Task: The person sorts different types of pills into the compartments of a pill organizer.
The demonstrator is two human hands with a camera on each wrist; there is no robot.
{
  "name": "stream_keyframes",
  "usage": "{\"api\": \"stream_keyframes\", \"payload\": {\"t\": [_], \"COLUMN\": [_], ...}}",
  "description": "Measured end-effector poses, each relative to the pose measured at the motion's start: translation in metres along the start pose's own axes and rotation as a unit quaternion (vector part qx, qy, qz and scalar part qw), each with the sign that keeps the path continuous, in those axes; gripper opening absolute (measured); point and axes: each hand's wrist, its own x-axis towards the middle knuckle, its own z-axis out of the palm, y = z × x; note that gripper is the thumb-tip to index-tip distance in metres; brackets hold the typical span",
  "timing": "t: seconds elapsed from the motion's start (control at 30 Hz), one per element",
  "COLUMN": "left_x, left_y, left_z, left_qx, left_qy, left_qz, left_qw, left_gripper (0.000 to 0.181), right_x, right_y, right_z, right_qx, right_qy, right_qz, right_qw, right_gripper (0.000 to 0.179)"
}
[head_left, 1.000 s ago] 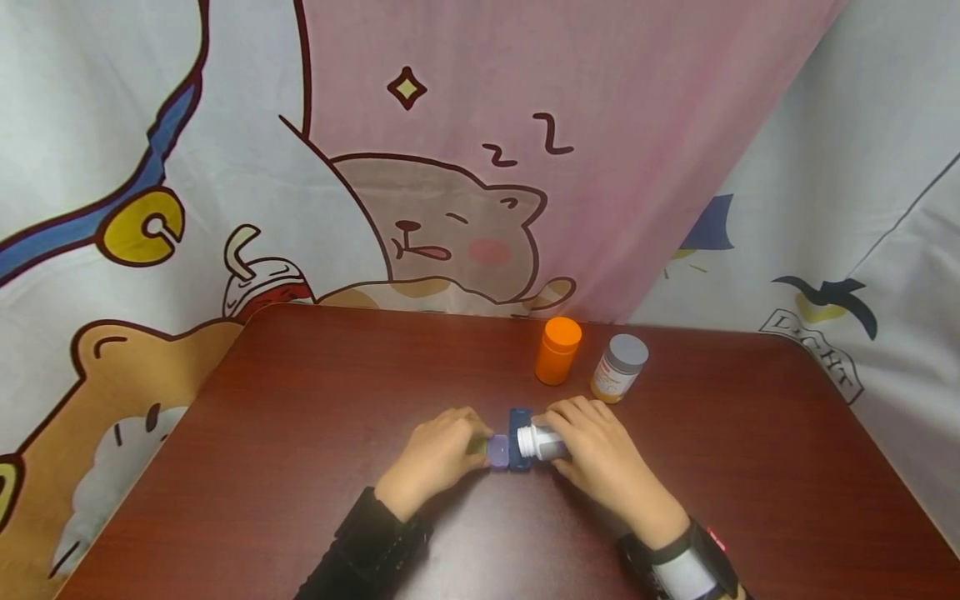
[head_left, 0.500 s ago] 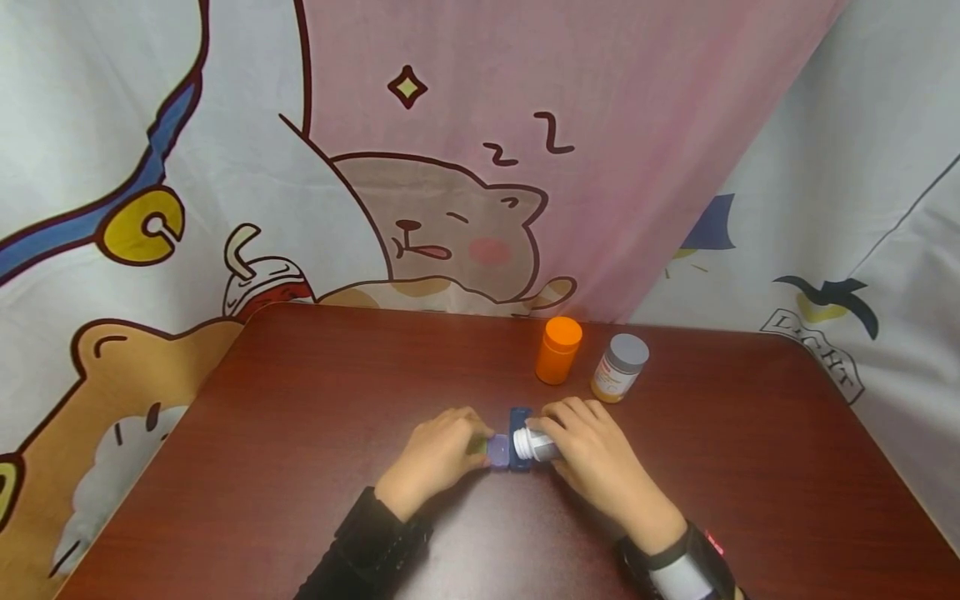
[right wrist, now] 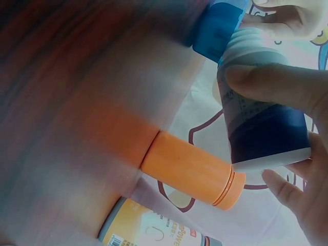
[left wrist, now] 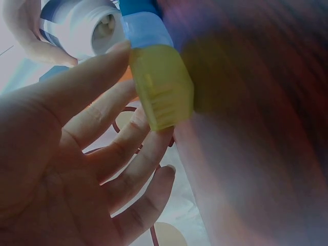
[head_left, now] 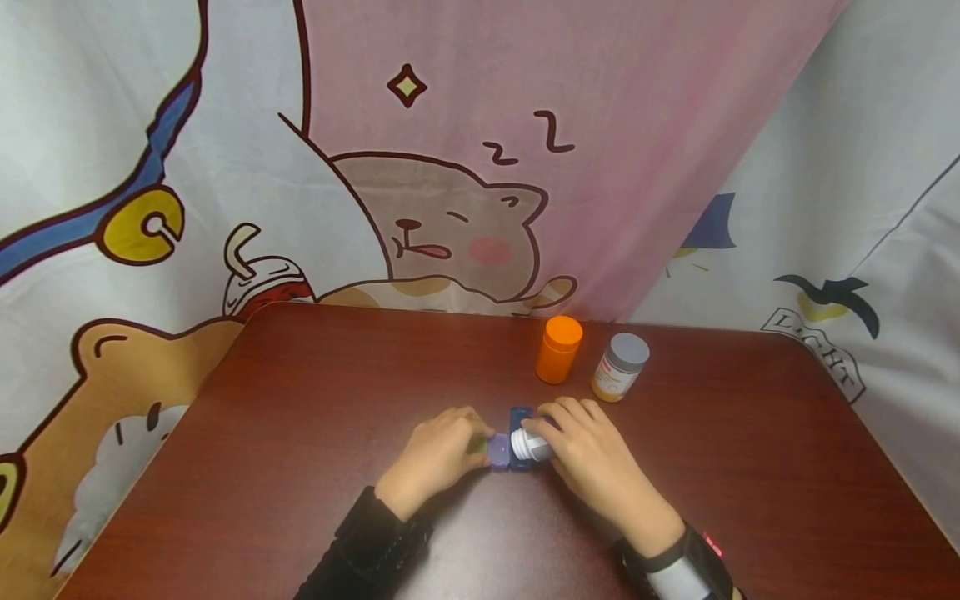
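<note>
My left hand (head_left: 435, 458) pinches the yellow-green end of a small pill organizer (head_left: 498, 451) between thumb and fingers. Beyond that end come a purple section and a dark blue part (head_left: 520, 414); in the left wrist view the end section (left wrist: 164, 87) looks translucent yellow. My right hand (head_left: 596, 467) grips a white pill bottle (head_left: 528, 446) with a dark blue band, tilted, its uncapped mouth facing left over the blue part. Pale pills (left wrist: 106, 25) show inside the mouth. The bottle's label (right wrist: 251, 105) is partly covered by the right thumb.
An orange bottle (head_left: 558, 350) stands behind the hands, lid on. Right of it is a white and yellow jar (head_left: 619, 368) with a grey lid. All sit on a dark red-brown table (head_left: 360, 367), with a printed cartoon curtain (head_left: 615, 167) behind its far edge.
My right hand has moved the bottle slightly left, its mouth farther across the blue part and turned a little more toward me. The left hand and organizer have stayed in place.
</note>
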Motion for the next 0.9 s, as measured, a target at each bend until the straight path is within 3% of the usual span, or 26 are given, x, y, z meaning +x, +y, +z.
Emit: {"api": "stream_keyframes", "payload": {"t": [0.27, 0.47, 0.9], "left_x": [-0.0003, -0.0017, -0.0008], "left_y": [-0.0005, -0.0001, -0.0009], "left_z": [0.0000, -0.0002, 0.0011], "left_qx": [-0.006, -0.006, -0.006], "left_qy": [0.002, 0.004, -0.001], "left_qz": [0.001, 0.006, 0.004], "left_qw": [1.0000, 1.0000, 1.0000], "left_gripper": [0.032, 0.034, 0.034], "right_x": [-0.0011, -0.0038, -0.0077], "right_y": [0.0011, 0.0036, 0.0022], "right_z": [0.0011, 0.0013, -0.0015], "right_qx": [0.004, 0.002, 0.044], "right_qy": [0.003, -0.005, -0.068], "right_qz": [0.007, 0.047, 0.118], "right_qw": [1.0000, 0.9989, 0.9897], "right_gripper": [0.061, 0.059, 0.067]}}
